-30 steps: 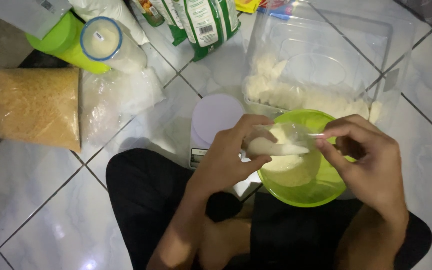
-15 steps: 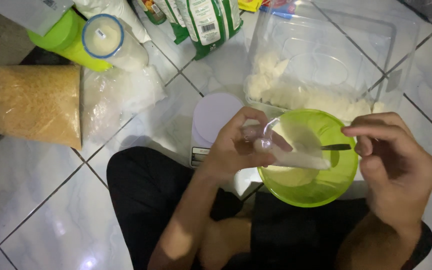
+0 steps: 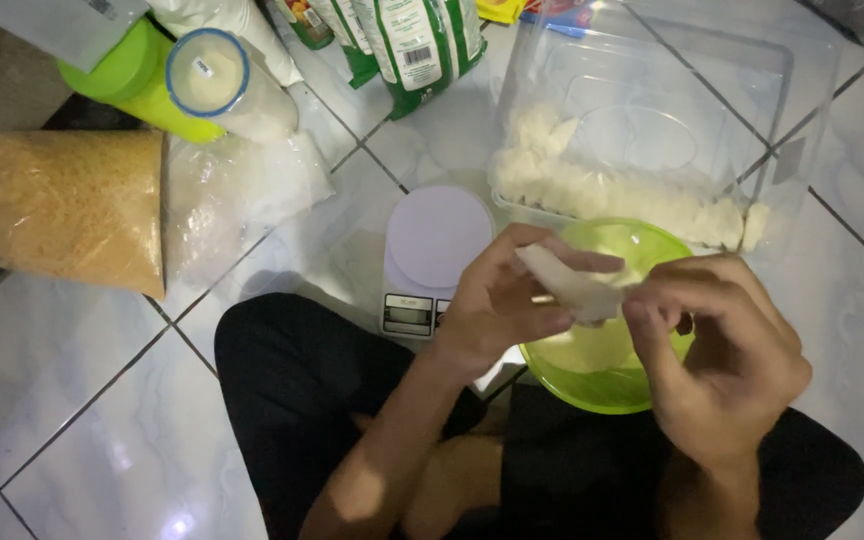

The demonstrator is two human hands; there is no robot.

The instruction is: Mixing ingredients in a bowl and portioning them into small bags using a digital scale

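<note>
White wrapper (image 3: 574, 290), thin and pale, is held above the green bowl (image 3: 607, 375), between both hands. At far left, a clear bag of golden crumbs (image 3: 72, 208) lies on the tiled floor (image 3: 72, 400), with a blue-rimmed jar (image 3: 214, 78) behind it. A white kitchen scale (image 3: 437, 250) sits just left of the bowl. Left hand (image 3: 502, 305) is curled, fingers closed on the wrapper's near end. Right hand (image 3: 727, 350) is partly closed, fingertips pinching the wrapper's other end. Behind the bowl stands a clear plastic container (image 3: 752, 90) holding white pieces along its front wall.
</note>
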